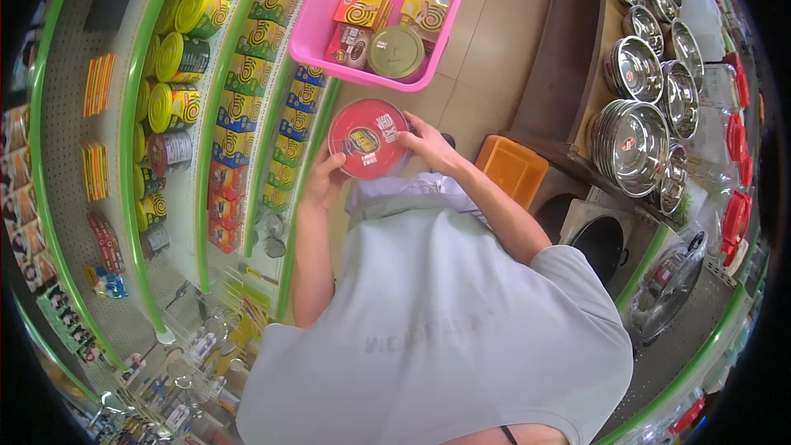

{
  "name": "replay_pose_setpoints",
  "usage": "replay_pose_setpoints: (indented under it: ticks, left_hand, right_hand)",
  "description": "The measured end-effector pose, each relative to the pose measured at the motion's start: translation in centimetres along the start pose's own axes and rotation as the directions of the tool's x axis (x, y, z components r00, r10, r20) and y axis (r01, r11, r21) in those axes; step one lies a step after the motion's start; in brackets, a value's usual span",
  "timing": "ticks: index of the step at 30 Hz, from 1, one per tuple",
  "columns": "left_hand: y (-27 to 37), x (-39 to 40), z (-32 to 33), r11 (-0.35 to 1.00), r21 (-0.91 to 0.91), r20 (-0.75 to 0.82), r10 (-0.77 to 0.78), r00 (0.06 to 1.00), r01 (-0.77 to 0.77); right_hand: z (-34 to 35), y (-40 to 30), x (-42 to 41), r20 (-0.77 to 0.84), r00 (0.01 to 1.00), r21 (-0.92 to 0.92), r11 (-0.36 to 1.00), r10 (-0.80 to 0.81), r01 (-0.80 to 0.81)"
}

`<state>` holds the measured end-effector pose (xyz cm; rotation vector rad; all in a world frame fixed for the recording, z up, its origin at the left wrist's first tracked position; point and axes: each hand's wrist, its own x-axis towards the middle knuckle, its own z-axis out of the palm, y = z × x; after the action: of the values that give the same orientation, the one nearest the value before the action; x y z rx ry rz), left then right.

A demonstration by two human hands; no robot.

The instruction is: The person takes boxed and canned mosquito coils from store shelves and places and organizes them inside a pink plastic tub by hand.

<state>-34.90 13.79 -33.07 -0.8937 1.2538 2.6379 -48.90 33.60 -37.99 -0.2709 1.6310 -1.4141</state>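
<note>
Between my two hands is a round container with a red lid (368, 147), which bears printing and faces up at me. My left hand (324, 176) grips its lower left side, with the thumb on the lid's edge. From the upper right, my right hand (426, 143) holds the rim, and its thumb rests on the lid. Just beyond is a pink plastic tub (383, 81). Inside it lie yellow-and-red boxes with a spiral print (363, 9), yellow packs (427, 6), a darker red box (349, 46) and a round container with an olive-green lid (396, 52).
Left shelves (201, 198) hold yellow-lidded canisters (175, 105) and rows of spiral-printed boxes (235, 142). To the right are stacked stainless steel bowls (630, 145) on a wooden counter, an orange plastic basket (511, 167) and a black pan (598, 247). Tiled floor (488, 43) shows between.
</note>
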Motion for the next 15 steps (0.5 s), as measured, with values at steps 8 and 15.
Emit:
replay_pose_setpoints:
  ticks: [8,15]
  left_hand:
    - [7.2,5.6,-0.9,0.998,0.017,0.015,0.058,0.998,-0.059]
    - [15.4,19.0,-6.4,0.977,0.187,0.14,0.078,0.987,-0.104]
  right_hand:
    - [-0.9,-3.5,4.4,0.001,0.979,0.159,0.967,-0.204,0.201]
    - [-1.5,-5.0,12.1,-0.317,0.8,-0.664,0.721,-0.51,0.197]
